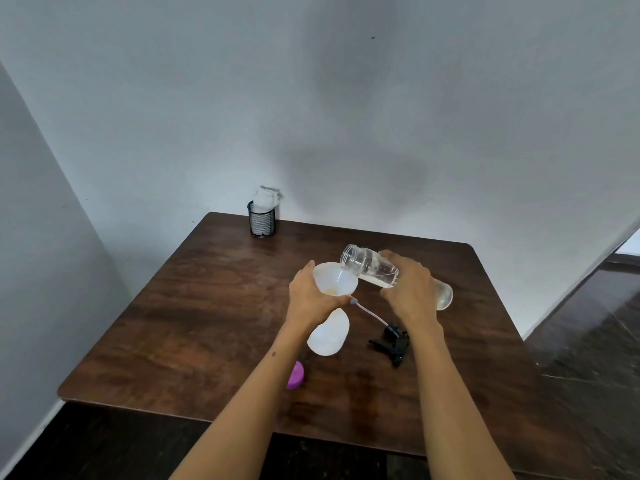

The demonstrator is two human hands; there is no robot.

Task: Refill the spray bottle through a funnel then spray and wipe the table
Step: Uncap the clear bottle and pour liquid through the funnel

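Over funnel [335,278] | clear bottle [372,268] tilted | translucent spray bottle [329,333] upright

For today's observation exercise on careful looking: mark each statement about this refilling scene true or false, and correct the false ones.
1. The right hand holds a clear bottle tilted with its mouth at the funnel. True.
2. The spray head is screwed onto the spray bottle. False: it lies on the table, to the right of the bottle, with its tube pointing toward the funnel.
3. The left hand grips the neck where the funnel sits in the spray bottle. True.
4. The black mesh cup stands at the near edge of the table. False: it stands at the far edge by the wall, with white cloth or paper in it.
5. A purple cap lies on the table near the left forearm. True.
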